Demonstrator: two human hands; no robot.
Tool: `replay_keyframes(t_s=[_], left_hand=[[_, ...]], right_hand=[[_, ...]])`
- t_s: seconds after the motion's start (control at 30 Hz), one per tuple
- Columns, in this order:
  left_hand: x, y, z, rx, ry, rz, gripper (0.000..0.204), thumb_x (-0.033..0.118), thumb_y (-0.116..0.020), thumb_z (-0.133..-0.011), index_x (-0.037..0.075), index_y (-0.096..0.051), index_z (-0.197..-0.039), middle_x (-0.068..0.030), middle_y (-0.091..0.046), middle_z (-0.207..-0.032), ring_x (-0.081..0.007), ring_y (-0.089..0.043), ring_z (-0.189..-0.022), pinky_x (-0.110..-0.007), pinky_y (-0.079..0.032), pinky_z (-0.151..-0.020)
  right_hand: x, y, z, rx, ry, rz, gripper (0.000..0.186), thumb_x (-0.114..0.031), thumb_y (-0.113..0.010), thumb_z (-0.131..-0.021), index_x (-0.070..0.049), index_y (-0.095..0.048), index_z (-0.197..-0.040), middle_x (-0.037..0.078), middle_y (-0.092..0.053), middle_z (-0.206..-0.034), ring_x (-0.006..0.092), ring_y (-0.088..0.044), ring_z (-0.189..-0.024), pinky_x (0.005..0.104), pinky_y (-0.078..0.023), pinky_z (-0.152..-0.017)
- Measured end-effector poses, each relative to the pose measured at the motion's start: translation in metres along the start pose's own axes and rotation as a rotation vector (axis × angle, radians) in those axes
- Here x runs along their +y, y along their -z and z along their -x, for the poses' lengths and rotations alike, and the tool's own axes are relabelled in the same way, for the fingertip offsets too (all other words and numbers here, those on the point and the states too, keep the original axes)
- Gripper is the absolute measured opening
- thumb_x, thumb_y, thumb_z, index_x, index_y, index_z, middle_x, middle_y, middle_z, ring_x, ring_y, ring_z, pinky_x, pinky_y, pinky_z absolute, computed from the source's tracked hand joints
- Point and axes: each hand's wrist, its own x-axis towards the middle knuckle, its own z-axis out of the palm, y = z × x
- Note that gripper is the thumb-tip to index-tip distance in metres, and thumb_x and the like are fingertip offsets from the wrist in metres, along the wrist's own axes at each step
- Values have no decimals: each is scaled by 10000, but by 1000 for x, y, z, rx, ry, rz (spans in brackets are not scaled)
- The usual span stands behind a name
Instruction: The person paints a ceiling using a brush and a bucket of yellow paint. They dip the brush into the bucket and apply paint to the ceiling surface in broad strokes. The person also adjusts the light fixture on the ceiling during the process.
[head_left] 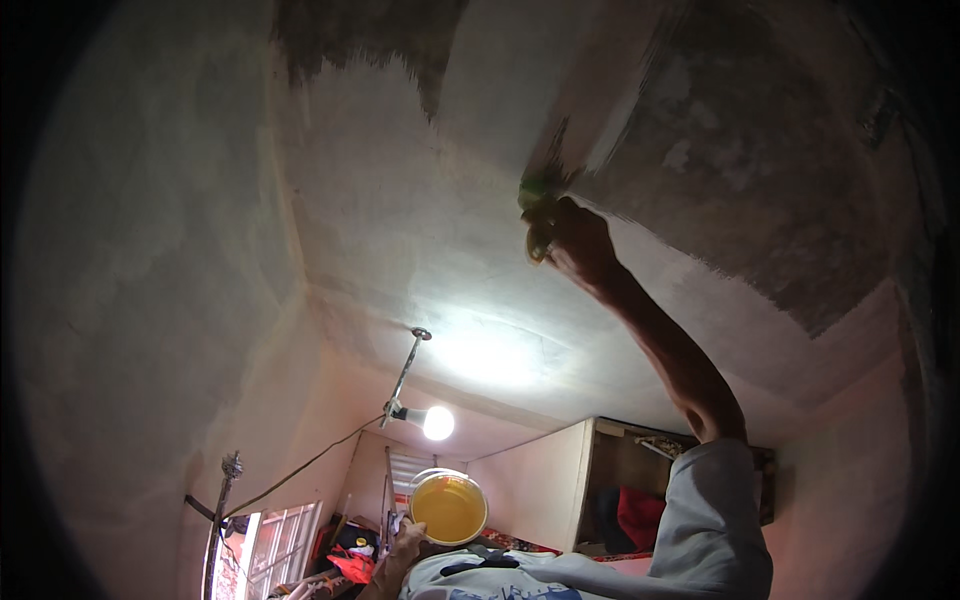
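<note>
My right arm is stretched up toward the ceiling (480,180), and my right hand (585,240) is closed around the handle of a paintbrush (538,242). The bristle end touches the ceiling at the edge of dark, wet-looking streaks. Low in the view, my left hand (403,548) grips the side of a round bucket (487,515) of yellowish liquid, held in front of my chest. Ragged-edged dark patches (740,210) spread right of the brush, with another dark patch (370,35) at the upper left; paler ceiling lies between.
A lit bulb (438,423) hangs on a rod from the ceiling, with a cable running to a metal pole (222,500). An open cabinet (530,480) holding cloth stands behind my right shoulder. A barred window (285,545) and red and black items (350,560) are lower left.
</note>
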Motion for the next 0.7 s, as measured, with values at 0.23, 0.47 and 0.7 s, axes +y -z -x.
replay_keyframes(t_s=[0.23, 0.47, 0.7], left_hand=[[-5, 0, 0, 5, -10, -4, 112, 84, -518, -817, 28, -520, -720, -148, -530, -750, -281, -518, -707, -351, -427, -650], [-5, -3, -3, -6, -36, -3, 121, 83, -518, -815, 28, -519, -707, -146, -528, -741, -281, -516, -698, -350, -423, -647], [-5, 1, -2, 11, -52, -26, 131, 83, -518, -814, 29, -519, -695, -145, -527, -732, -280, -513, -690, -348, -419, -644]], right_hand=[[36, 65, -79, 257, -163, 179, 301, -47, -751, -711, -129, -676, -990, 46, -655, -958, 203, -661, -770, 308, -567, -636], [13, 30, -50, 412, -60, 265, 375, -81, -790, -627, -175, -672, -971, -1, -623, -935, 170, -627, -757, 294, -555, -583], [-22, -14, -5, 36, -31, 173, 349, -106, -783, -625, -174, -622, -928, 3, -601, -978, 165, -601, -750, 288, -542, -569]])
